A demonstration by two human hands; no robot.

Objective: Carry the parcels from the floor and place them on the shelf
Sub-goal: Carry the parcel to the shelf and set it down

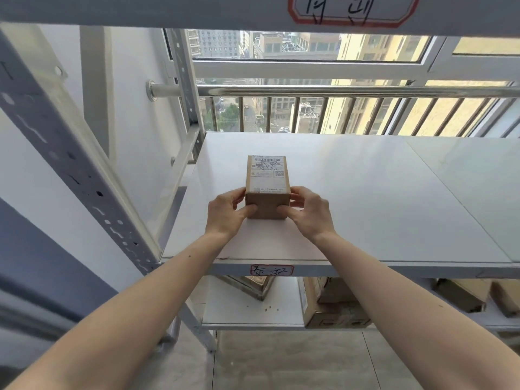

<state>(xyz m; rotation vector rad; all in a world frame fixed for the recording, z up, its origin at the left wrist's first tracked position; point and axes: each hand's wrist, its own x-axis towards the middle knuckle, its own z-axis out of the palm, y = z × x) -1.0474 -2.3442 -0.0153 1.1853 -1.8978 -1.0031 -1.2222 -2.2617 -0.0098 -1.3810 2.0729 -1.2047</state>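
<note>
At the centre of the frame a small brown cardboard parcel [267, 187] sits on the white shelf [380, 198], toward its left part and a little back from the front edge. Both hands grip it at its near end: the left hand [226, 212] curls round its left side with the thumb on the near face, and the right hand [308, 212] does the same on the right side. A white shipping label [268, 173] covers the parcel's top, bearing a barcode, a small square code, fine print too small to read and a black handwritten scrawl.

Just below the hands, on the shelf's front edge, a red-bordered sticker [271, 270] carries handwritten characters. A larger red-bordered sticker [351, 8] with handwriting shows at the top of the frame, on the beam above, cut off by the edge. In the lower part of the frame, more cardboard boxes [332, 305] stand on the lower shelf [247, 311]. Behind the rack, a window with a metal railing [337, 90] looks onto buildings.
</note>
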